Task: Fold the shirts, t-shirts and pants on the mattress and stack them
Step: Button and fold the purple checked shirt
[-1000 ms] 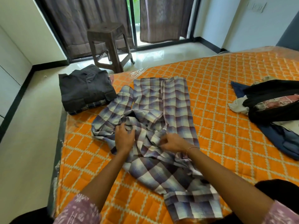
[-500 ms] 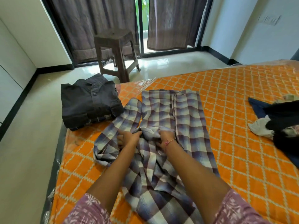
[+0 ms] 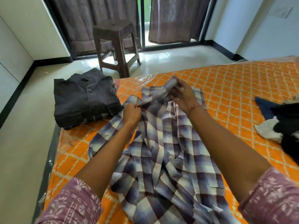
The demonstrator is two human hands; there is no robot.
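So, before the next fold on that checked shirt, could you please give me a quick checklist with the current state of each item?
1. Left hand has a grip on the purple-and-white checked cotton shirt: ok, it pinches a raised band of the cloth.
2. Right hand holds the other end of that band: ok.
3. Shirt lies flat for folding: not ok, the body is bunched and creased.
4. Bare orange patterned mattress beside the shirt: ok.
5. Folded dark grey shirts stack sits ready at the left corner, apart from the hands: ok.
6. Unfolded dark clothes pile is done: not ok.
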